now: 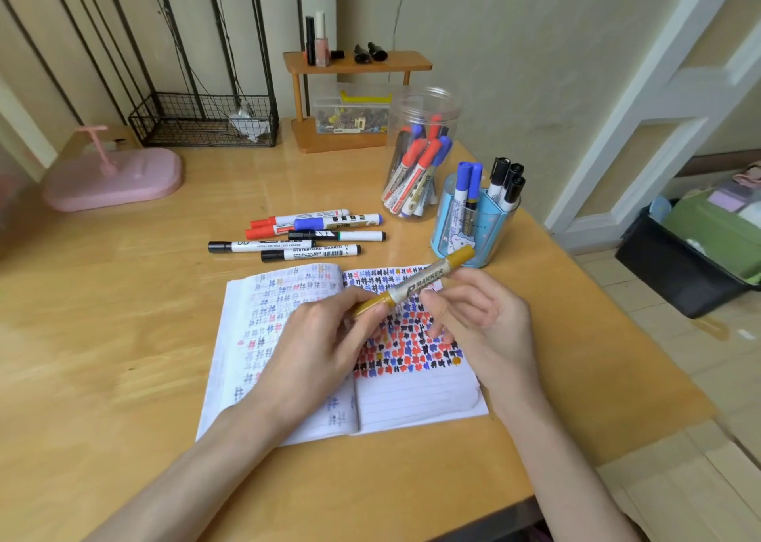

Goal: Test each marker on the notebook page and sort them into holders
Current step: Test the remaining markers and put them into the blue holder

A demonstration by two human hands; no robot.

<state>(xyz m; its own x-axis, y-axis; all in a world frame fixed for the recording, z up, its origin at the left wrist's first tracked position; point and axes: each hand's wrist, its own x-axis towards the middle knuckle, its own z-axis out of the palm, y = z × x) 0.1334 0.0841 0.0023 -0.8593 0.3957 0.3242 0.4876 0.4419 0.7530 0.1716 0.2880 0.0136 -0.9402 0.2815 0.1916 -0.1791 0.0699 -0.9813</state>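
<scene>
- A gold marker (416, 284) is held tilted over the open notebook (416, 403), just right of frame centre, with one gold end up right and the other down left.
- The lower gold end is pinched by the left hand (325, 344), thumb and fingers curled round it.
- The white barrel is gripped by the right hand (482, 327). Its fingers are curled, with the fingertips (429, 295) on the barrel; the thumb's contact cannot be told.
- The notebook's right page is seen filled with red, blue and black scribbles, with one gold spot at the right end of the bottom row. The lines below are blank.
- Six loose markers (304, 232) are laid flat on the table (123, 335) above the notebook: red, blue and black caps.
- A clear jar (420, 154) in the upper middle is seen holding red and blue markers.
- A blue holder (457, 228) stands just beside the jar, to its lower right, holding blue and black markers.
- A pink tray (111, 179) is seen at upper left, a wire basket (201, 121) behind it, and a wooden shelf (354, 64) at top centre.
</scene>
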